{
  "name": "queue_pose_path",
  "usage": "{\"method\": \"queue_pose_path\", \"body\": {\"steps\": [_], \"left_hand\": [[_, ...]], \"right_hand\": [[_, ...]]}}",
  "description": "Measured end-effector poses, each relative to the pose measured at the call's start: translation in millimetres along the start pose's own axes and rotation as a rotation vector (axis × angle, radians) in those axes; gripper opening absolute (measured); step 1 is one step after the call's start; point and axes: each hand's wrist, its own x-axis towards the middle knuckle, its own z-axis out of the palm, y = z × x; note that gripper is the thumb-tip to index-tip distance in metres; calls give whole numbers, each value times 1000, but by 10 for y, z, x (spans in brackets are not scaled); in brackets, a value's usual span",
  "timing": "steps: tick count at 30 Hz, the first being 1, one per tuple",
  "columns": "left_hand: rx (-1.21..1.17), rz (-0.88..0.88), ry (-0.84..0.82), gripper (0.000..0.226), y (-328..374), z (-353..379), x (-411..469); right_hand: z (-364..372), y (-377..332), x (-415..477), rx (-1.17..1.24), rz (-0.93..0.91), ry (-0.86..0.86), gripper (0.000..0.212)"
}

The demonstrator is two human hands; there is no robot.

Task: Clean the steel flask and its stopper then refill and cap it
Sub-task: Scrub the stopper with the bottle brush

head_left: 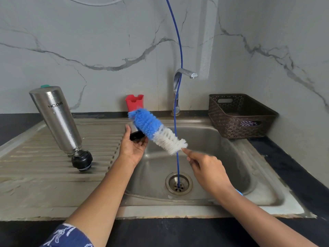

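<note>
Both hands hover over the sink (pixel 231 157): I see the left hand (pixel 132 148) cradling the steel cap (pixel 135 131) and the right hand (pixel 208 168) gripping the brush (pixel 156 130), whose bristles hide the cap's top. A blue hose (pixel 178 168) drops between them. On the drainboard (pixel 53 175), the flask (pixel 57 118) leans mouth-down, with its stopper (pixel 82 160) at the mouth. Behind are the tap (pixel 178 81) and a basket (pixel 240 118).

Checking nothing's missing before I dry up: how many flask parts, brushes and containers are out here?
Flask parts: 3 (flask, stopper, cap)
Brushes: 1 (bottle brush)
Containers: 2 (red holder, brown basket)
Total: 6
</note>
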Motion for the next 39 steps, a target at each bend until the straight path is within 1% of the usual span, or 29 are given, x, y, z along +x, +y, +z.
{"method": "queue_pose_path", "body": {"steps": [3, 5, 7, 9, 12, 14, 16, 18, 22, 26, 28, 32, 37, 39], "left_hand": [[-10, -8, -8, 59, 4, -17, 10], [-10, -21, -9, 60, 2, -27, 14], [-20, -8, -10, 59, 6, -13, 1], [-41, 18, -3, 57, 13, 1, -4], [-66, 7, -2, 61, 44, -7, 3], [-40, -30, 3, 67, 57, -17, 21], [5, -66, 45, 71, 55, -19, 35], [15, -66, 89, 70, 49, -7, 23], [24, -52, 98, 62, 46, 52, -59], [0, -46, 139, 56, 69, 41, -74], [-17, -50, 133, 53, 67, 41, -80], [50, -61, 120, 51, 20, 72, -122], [30, -76, 161, 50, 51, 33, -93], [46, -91, 140, 52, 13, 59, -109]], "right_hand": [[12, -14, 4, -22, 13, -35, 40], [5, 34, 20, -26, 33, -12, 39], [14, 33, 13, -19, 9, 11, 40], [18, 13, 9, -23, -11, -4, 39], [-56, 95, 64, -40, 53, -12, 38], [-151, 164, 116, -30, 82, 17, 36], [-251, 183, 155, 42, 40, 84, 35], [-319, 131, 174, 59, -33, 118, 36], [-265, -31, 193, -116, -168, 30, 38], [-331, 28, 127, -243, -201, -42, 41], [-390, 61, 71, -246, -190, -77, 41], [-357, -37, 182, -263, -199, -46, 40], [-491, 8, 216, -211, -182, -149, 37], [-507, -16, 273, -204, -168, -107, 35]]}}
